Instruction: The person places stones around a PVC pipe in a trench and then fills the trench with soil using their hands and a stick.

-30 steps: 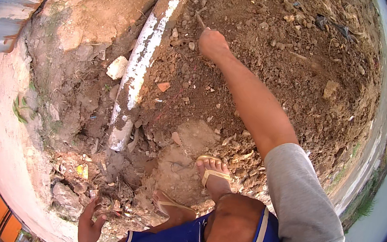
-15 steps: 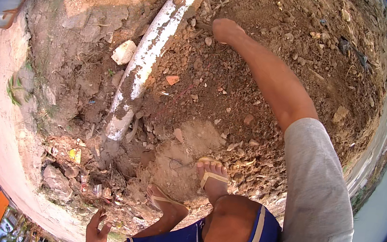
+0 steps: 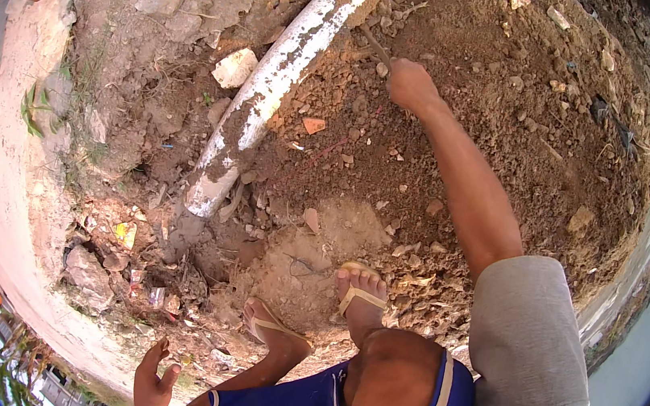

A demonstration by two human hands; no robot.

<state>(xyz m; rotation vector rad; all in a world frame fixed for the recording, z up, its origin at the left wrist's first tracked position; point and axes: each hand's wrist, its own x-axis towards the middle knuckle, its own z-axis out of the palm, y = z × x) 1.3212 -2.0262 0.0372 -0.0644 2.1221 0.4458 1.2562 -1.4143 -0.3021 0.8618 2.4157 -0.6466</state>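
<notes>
My right hand (image 3: 414, 88) is closed in a fist over the loose brown soil (image 3: 458, 179), right of a pipe. From the fist a thin brown stick-like piece (image 3: 375, 46) points up and left toward the pipe; its exact kind is unclear. The long pipe (image 3: 276, 75), white and caked with dirt, lies slanting in the ground, its near end (image 3: 201, 206) meeting the soil. At the lower left my left hand (image 3: 154, 383) hangs beside my knee, thumb and fingers apart, holding nothing visible.
A pale stone (image 3: 235, 68) sits against the pipe's left side, and an orange brick chip (image 3: 313, 125) lies right of it. Rubble and litter (image 3: 144, 290) gather near my sandalled feet (image 3: 363, 293). A pale wall (image 3: 6, 188) borders the left; black plastic (image 3: 612, 125) lies far right.
My right hand has drawn back toward me, and the thin brown piece in it now shows. The whole view has shifted slightly. My left hand stays low beside my knee.
</notes>
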